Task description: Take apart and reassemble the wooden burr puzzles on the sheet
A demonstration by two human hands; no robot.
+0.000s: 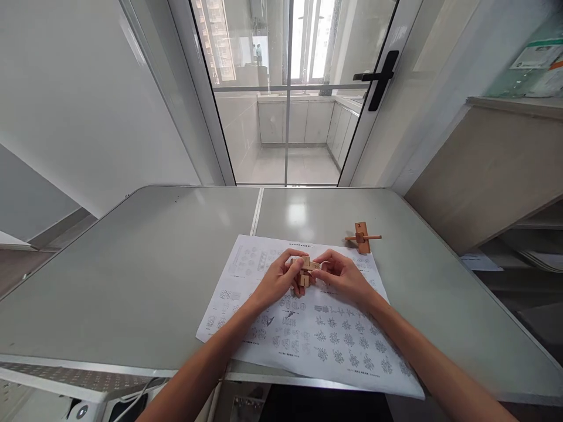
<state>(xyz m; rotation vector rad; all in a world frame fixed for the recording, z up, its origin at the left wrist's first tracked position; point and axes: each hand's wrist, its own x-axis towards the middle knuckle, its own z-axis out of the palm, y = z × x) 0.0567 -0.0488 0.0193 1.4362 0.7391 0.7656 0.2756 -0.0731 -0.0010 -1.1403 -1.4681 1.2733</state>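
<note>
A small wooden interlocking puzzle (305, 280) of several crossed blocks is held between my two hands above a printed sheet. My left hand (281, 274) wraps round its left side, thumb on top and fingers beneath. On the right, my right hand (339, 272) pinches the end of a light wooden block (314, 265) that sticks out of the puzzle. The paper sheet (303, 346), covered with small line diagrams, lies under both hands. Parts of the puzzle are hidden by my fingers.
Another wooden puzzle piece (362, 238), marked 2 with a thin stick across it, lies at the sheet's upper right corner. The grey table (132, 281) ends at a glass door (285, 117). Shelves (492, 164) stand on the right, and a white device (88, 409) sits below the table's left front edge.
</note>
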